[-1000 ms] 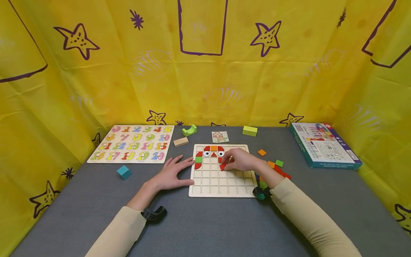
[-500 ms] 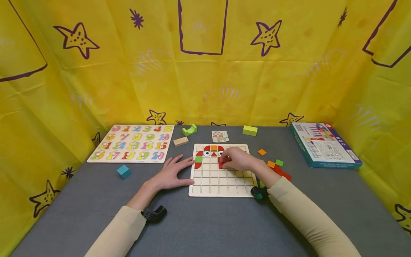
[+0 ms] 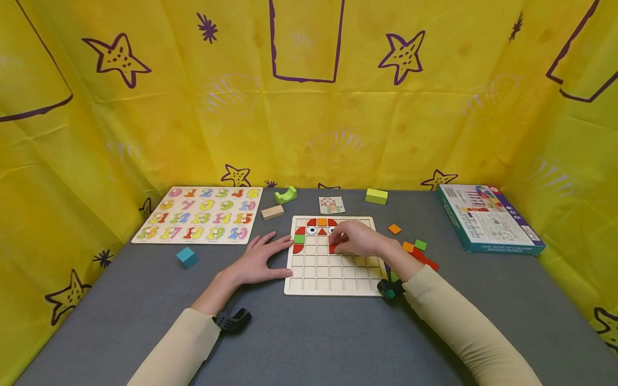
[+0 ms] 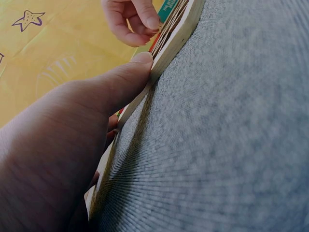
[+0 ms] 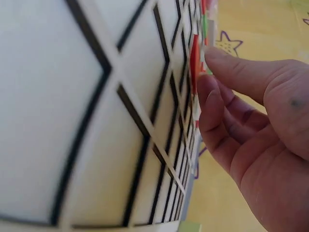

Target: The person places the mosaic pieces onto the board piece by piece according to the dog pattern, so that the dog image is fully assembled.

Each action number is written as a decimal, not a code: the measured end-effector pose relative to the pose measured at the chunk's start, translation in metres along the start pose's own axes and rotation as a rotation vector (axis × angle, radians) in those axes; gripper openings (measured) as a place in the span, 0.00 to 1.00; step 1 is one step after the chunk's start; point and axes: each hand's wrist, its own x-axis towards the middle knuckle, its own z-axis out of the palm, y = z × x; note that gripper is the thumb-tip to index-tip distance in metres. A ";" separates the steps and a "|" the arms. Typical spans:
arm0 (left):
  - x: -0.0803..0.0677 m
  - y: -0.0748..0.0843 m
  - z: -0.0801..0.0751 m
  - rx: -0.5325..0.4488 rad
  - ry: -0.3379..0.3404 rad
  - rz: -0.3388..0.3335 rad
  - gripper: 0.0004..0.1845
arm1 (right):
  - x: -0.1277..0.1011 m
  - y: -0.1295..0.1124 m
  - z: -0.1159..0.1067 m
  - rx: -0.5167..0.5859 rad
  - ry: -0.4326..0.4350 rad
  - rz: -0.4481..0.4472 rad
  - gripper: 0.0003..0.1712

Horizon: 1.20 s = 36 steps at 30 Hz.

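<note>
Red piece (image 3: pixel 332 248) pinched under curled right hand (image 3: pixel 357 239) fingertips on grid board (image 3: pixel 333 279), bare squares beyond; left hand (image 3: pixel 258 261) flat, thumb touching board's left edge.

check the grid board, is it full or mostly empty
Mostly empty. On the grid board, only the top rows hold coloured pieces; the lower squares are bare. The right hand presses a red piece in; the left hand steadies its edge.

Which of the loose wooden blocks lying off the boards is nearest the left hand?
The teal cube, alone left of the left hand; the tan and green blocks lie farther back.
</note>
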 end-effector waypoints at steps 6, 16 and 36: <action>0.000 0.000 -0.001 -0.003 -0.003 -0.002 0.44 | -0.007 0.001 -0.012 0.099 0.020 0.011 0.10; -0.001 -0.001 -0.001 -0.009 0.003 0.002 0.44 | -0.026 0.006 -0.031 0.183 0.055 0.061 0.16; 0.000 -0.001 0.000 -0.007 -0.001 0.005 0.44 | -0.082 0.051 -0.050 0.142 0.096 0.151 0.17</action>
